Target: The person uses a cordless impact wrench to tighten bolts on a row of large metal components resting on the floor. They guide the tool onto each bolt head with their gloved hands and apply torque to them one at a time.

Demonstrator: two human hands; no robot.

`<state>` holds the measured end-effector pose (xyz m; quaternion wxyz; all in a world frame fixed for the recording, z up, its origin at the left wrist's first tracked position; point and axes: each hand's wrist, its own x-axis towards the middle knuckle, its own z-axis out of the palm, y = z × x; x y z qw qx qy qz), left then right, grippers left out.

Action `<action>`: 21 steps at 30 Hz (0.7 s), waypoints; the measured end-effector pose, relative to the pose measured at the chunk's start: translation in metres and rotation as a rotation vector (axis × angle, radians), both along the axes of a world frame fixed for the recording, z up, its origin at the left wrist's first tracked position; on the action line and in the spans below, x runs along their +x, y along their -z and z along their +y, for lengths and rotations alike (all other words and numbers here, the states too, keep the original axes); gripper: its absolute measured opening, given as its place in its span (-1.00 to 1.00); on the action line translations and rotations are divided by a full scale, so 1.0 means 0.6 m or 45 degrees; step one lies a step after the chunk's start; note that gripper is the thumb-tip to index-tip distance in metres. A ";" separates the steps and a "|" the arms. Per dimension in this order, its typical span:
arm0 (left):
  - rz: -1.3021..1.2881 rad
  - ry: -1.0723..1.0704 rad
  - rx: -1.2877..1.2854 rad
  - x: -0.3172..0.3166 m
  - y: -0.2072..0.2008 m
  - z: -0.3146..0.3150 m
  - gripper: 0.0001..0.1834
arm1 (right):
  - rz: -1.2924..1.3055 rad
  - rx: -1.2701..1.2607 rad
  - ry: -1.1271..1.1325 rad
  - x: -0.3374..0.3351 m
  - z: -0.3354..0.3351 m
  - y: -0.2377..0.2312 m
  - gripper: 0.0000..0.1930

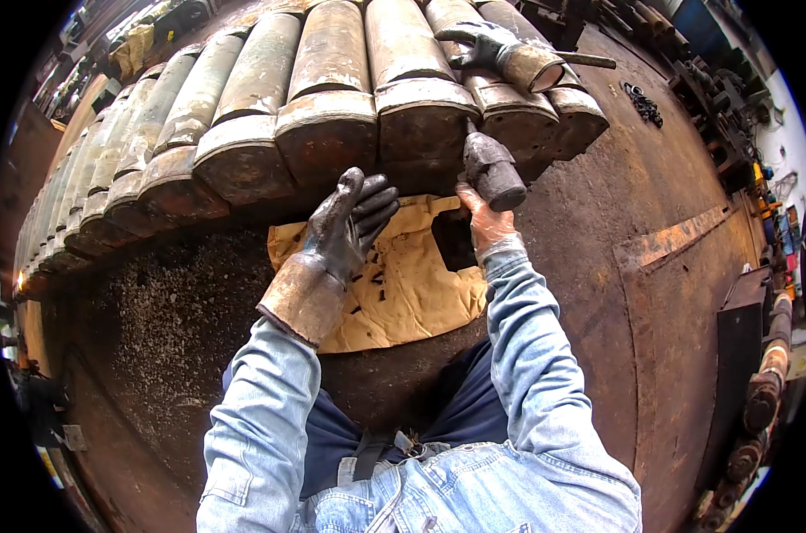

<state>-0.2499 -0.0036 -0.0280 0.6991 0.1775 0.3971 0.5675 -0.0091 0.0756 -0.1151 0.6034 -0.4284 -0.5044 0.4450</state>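
My left hand (345, 226), in a dark, worn work glove with a rusty brown cuff, is raised with fingers half spread over a torn sheet of brown cardboard (403, 293); it holds nothing. My bare right hand (484, 218) grips the handle of a heavy dark hammer (492, 169), its head lifted in front of a row of rusty metal cylinders (327, 133). The cardboard lies on a rusty steel table (598, 204) and has a dark rectangular hole under my right hand. My sleeves are light denim.
A spare dark glove (500, 49) lies on top of the cylinders at the back. A small dark chain or bolts (643, 102) lies at the far right of the table. A flat steel strip (678, 235) lies at right. Pipes and racks stand along the right edge.
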 end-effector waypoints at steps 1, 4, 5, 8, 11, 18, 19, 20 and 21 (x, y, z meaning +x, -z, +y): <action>-0.007 0.001 -0.018 -0.006 0.004 0.002 -0.21 | 0.043 0.041 -0.004 -0.002 -0.003 -0.007 -0.58; 0.002 0.016 -0.051 -0.022 0.013 0.007 -0.22 | 0.149 -0.415 -0.118 -0.012 -0.037 -0.077 -0.84; 0.012 0.047 -0.065 -0.020 0.015 0.008 -0.21 | 0.146 -0.414 -0.116 -0.006 -0.033 -0.072 -0.84; 0.098 0.003 -0.018 -0.005 0.019 0.010 -0.10 | 0.313 -0.483 -0.179 0.014 -0.031 -0.058 -0.76; 0.071 0.061 -0.087 -0.007 0.022 0.022 -0.11 | 0.284 -0.484 -0.262 0.027 -0.042 -0.068 -0.69; 0.011 0.007 -0.086 0.005 0.014 0.030 -0.15 | 0.274 -0.403 -0.421 0.029 -0.084 -0.096 -0.67; 0.004 0.018 -0.082 0.014 0.012 0.031 -0.15 | 0.326 -0.443 -0.414 0.028 -0.081 -0.087 -0.68; -0.004 0.034 -0.081 0.022 0.009 0.031 -0.15 | 0.276 -0.448 -0.336 0.031 -0.080 -0.080 -0.70; -0.012 0.048 -0.082 0.030 0.006 0.032 -0.15 | 0.226 -0.453 -0.258 0.036 -0.078 -0.074 -0.71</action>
